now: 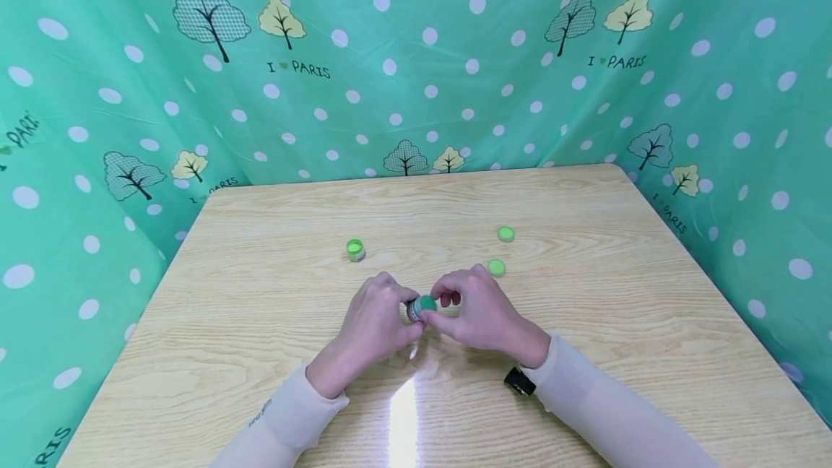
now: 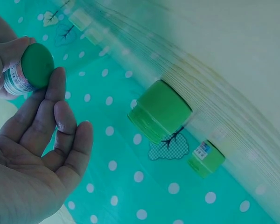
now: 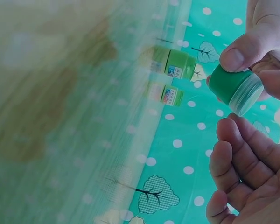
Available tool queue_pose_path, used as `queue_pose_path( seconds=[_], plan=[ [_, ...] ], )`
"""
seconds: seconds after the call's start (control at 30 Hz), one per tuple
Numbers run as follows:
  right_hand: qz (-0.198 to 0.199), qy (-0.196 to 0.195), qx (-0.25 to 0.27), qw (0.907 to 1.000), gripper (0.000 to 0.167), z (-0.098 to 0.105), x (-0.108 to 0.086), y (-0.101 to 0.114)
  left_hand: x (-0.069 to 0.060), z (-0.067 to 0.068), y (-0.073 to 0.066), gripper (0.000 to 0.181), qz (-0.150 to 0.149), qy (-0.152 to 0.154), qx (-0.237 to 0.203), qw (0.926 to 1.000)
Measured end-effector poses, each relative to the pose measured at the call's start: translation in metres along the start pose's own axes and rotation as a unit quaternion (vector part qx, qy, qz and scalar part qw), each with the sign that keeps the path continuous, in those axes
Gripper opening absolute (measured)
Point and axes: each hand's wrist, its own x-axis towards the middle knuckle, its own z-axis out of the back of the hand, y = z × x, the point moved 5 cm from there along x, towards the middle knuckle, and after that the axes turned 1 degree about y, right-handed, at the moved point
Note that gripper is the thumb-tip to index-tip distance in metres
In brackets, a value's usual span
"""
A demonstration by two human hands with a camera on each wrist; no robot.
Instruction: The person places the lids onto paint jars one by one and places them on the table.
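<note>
A small clear jar with a dark green lid [image 1: 427, 303] is between the two hands. The left hand [image 1: 380, 316] grips its labelled body between thumb and fingers, while the right hand [image 1: 481, 313] pinches at the lid with its thumb and a finger. In the left wrist view the round dark green lid [image 2: 38, 65] faces the camera, with the label [image 2: 16, 80] behind it. The right wrist view shows a thumb pressed on the lid [image 3: 226, 84] and the clear body [image 3: 246, 95] below. Other fingers hang bent under the jar.
On the wooden table [image 1: 260, 280], a light green jar [image 1: 354, 250] stands beyond the left hand. Two light green round pieces [image 1: 505, 234] lie beyond the right hand, the nearer piece [image 1: 497, 267] close to its knuckles. A spotted green cloth [image 1: 390, 42] hangs around the table.
</note>
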Motion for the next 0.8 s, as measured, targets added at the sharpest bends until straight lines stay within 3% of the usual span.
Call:
queue_pose_path(
  seconds=[0.67, 0.8],
  plan=[
    [-0.026, -0.008, 0.003, 0.9996, 0.028, 0.0007, -0.0001, -0.0034, 0.0008, 0.0005, -0.0004, 0.013, -0.007, -0.008, 0.01, 0.9999],
    [-0.013, -0.001, 0.012, 0.9998, 0.032, 0.0025, -0.0005, -0.0023, 0.0003, 0.0006, 0.0, 0.02, 0.002, -0.005, 0.006, 1.0]
  ],
)
